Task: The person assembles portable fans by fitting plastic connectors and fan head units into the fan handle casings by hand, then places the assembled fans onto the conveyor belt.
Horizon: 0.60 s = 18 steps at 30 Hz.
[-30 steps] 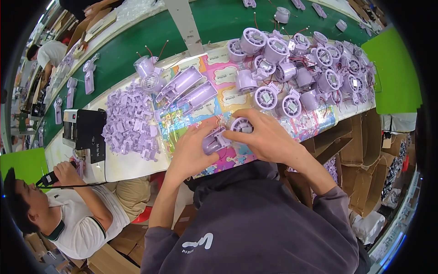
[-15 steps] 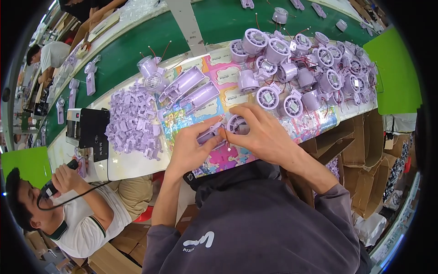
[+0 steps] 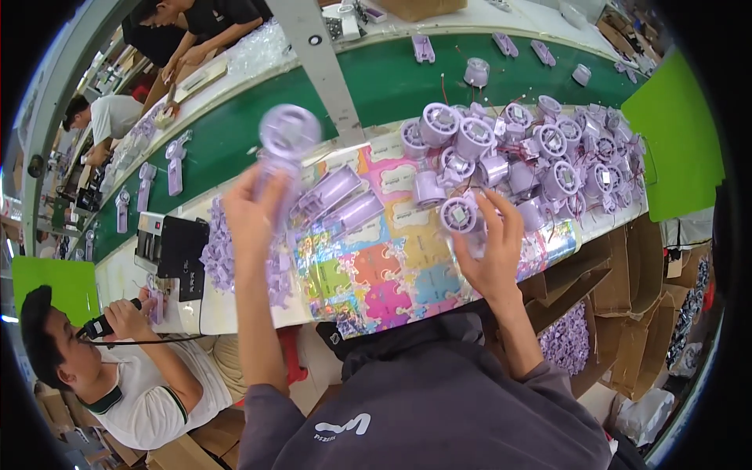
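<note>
On a white tabletop (image 3: 176, 317) partly covered by a bright puzzle-patterned sheet (image 3: 427, 254), a person works with two bare hands among lavender fan parts. The left hand (image 3: 254, 211) grips a lavender handheld fan (image 3: 290, 131) by its handle, round head uppermost, in the air across the tabletop's far edge, with a green belt (image 3: 392, 86) behind; both are blurred. The right hand (image 3: 497, 251) is curved, thumb and fingers apart, around a round fan head (image 3: 457, 214) at the near side of a fan-head pile (image 3: 517, 168) toward the tabletop's right end; I cannot tell whether the fingers press on it. Two hollow handle shells (image 3: 327, 194) lie near the far edge, and a heap of small parts (image 3: 218, 254) sits left of the sheet, partly behind the left forearm. From where I stand, careful handling here calls for a firm hold on the handle, the head kept clear of the shells below, and the right fingers on the rim, so the pile's thin red wires (image 3: 443, 86) neither snag nor pull.
</note>
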Tool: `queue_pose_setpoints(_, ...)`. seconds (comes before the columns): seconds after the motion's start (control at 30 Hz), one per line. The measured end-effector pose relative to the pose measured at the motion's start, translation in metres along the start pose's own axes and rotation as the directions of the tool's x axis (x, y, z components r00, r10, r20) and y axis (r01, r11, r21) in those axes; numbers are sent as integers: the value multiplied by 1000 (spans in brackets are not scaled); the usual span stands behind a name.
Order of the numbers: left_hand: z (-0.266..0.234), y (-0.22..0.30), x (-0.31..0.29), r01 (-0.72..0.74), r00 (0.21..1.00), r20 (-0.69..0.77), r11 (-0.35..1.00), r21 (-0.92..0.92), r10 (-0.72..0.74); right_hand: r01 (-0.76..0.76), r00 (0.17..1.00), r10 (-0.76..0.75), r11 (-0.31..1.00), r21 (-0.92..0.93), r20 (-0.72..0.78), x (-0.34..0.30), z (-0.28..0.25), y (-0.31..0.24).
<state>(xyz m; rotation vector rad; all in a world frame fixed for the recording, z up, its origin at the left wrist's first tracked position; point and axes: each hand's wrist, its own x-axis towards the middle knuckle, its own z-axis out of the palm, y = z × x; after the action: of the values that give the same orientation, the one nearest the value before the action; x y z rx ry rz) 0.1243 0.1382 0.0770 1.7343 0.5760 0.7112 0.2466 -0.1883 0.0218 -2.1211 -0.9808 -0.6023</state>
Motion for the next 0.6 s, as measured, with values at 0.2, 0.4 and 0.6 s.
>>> queue_pose_setpoints(0.2,-66,-90,172,141,946,-321,848,511,36,-63,989,89,978,-199,122,-36,7,32)
queue_pose_setpoints(0.4,-68,-180,273,369,927,-304,679,634,-220,-74,996,63,970,-233,-56,-45,25,39)
queue_pose_setpoints(0.6,-47,-209,271,350,928,-237,886,303,-286,-137,990,129,976,-171,-58,-47,23,39)
